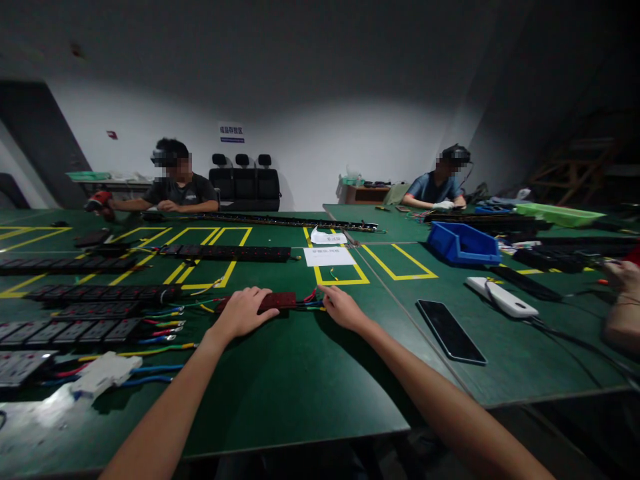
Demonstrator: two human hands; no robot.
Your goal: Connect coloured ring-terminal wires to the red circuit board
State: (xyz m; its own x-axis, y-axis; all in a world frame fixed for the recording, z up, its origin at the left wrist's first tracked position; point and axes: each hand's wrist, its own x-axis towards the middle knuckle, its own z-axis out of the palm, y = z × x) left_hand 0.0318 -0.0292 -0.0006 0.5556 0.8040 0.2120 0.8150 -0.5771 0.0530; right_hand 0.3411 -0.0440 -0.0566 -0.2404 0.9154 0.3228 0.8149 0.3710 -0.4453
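Observation:
A dark red socket strip (280,301) lies flat on the green table in front of me. My left hand (245,311) is laid across its middle, fingers over the far side and thumb along the near side. From the strip's right end come several coloured wires (307,306), red, blue and green. At their ends is my right hand (341,308), its index finger stretched out and the others curled in at the wires. The wire tips are partly hidden by those fingers. A green-yellow wire (207,307) shows by the strip's left end.
Black socket strips (70,331) with wire leads lie at left, with a white plastic piece (107,373) nearby. On the right are a phone (450,331), a white power bank (501,298) and a blue bin (463,244). Two people sit across the table; another person's hand (623,280) shows at far right.

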